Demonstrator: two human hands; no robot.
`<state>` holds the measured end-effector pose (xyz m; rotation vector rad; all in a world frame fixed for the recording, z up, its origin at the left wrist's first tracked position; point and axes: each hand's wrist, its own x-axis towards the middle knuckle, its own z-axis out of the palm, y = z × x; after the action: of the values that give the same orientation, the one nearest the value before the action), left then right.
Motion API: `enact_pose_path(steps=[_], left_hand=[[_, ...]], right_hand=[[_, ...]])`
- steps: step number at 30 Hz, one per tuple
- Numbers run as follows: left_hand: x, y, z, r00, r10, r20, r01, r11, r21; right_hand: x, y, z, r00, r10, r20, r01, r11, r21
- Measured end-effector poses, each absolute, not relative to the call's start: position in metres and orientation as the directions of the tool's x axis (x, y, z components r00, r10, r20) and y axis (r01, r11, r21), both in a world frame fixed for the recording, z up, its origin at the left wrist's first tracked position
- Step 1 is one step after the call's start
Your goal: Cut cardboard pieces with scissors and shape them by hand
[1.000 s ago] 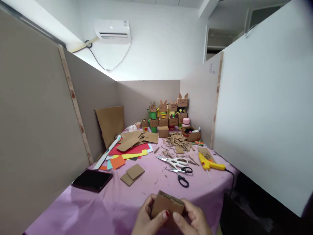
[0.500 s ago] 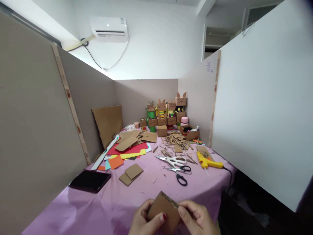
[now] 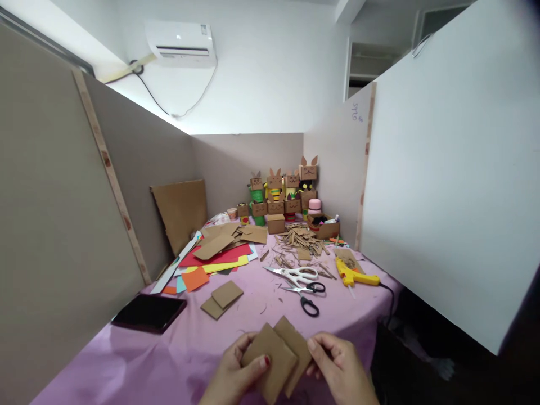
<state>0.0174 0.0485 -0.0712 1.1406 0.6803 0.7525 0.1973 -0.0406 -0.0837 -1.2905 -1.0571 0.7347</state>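
**Two cardboard squares in hand, rest of the stock still flat on the table**

Status from what I can see:

- My left hand (image 3: 234,378) grips the front cardboard square (image 3: 269,363), thumb pressed on its lower face. My right hand (image 3: 341,368) pinches the edge of the back cardboard square (image 3: 298,343), which sits behind the first, offset to the right and overlapping it. Both held just above the near edge of the purple tablecloth (image 3: 169,360). Can't tell whether they're glued or only stacked.
- Done, by my read: a row of finished cardboard figures (image 3: 280,194) with ears and faces stands at the far wall, plus a plain cardboard box (image 3: 276,224) in front of them.
- Left: two more loose squares (image 3: 222,298) lie mid-table, untouched. Bigger cardboard sheets (image 3: 230,236) rest on coloured paper (image 3: 211,263). A heap of cardboard offcuts (image 3: 301,244) sits beyond the scissors.
- Tools idle: white scissors (image 3: 295,274) and black scissors (image 3: 310,298) side by side, yellow glue gun (image 3: 354,275) to their right, well apart from my hands.
- Dark tablet (image 3: 148,313) on the left.

Judgement: early on this piece. Only flat panels, no box form yet.
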Motion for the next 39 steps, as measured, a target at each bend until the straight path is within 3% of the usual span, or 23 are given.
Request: enact_pose_path(steps=[5, 12, 16, 19, 26, 29, 34, 39], left_hand=[[0.003, 0.095, -0.053, 0.176, 0.984, -0.033, -0.039, 0.040, 0.998], [0.020, 0.116, -0.041, 0.069, 0.977, 0.203, -0.056, -0.199, 0.978], [0.048, 0.063, -0.072, 0.268, 0.956, 0.123, -0.157, -0.082, 0.984], [0.060, 0.037, -0.094, 0.418, 0.908, -0.027, -0.299, 0.166, 0.940], [0.054, 0.028, -0.086, 0.394, 0.900, -0.186, -0.466, 0.370, 0.804], [0.054, 0.021, -0.077, 0.382, 0.904, -0.191, -0.488, 0.373, 0.789], [0.053, 0.014, -0.067, 0.331, 0.916, -0.226, -0.539, 0.380, 0.752], [0.045, 0.012, -0.063, 0.312, 0.920, -0.236, -0.538, 0.376, 0.755]], right_hand=[[0.205, -0.031, -0.091, 0.444, 0.878, 0.179, 0.073, 0.163, -0.984], [0.203, -0.022, -0.092, 0.466, 0.874, 0.135, 0.006, 0.149, -0.989], [0.191, -0.019, -0.099, 0.446, 0.886, 0.128, 0.041, 0.123, -0.992], [0.186, -0.019, -0.102, 0.369, 0.918, 0.148, 0.149, 0.099, -0.984], [0.243, 0.006, -0.076, 0.433, 0.812, 0.392, 0.599, 0.066, -0.798], [0.262, 0.024, -0.074, 0.392, 0.828, 0.402, 0.700, 0.016, -0.714], [0.265, 0.035, -0.084, 0.358, 0.858, 0.369, 0.727, -0.008, -0.687], [0.258, 0.012, -0.088, 0.393, 0.858, 0.330, 0.568, 0.056, -0.821]])
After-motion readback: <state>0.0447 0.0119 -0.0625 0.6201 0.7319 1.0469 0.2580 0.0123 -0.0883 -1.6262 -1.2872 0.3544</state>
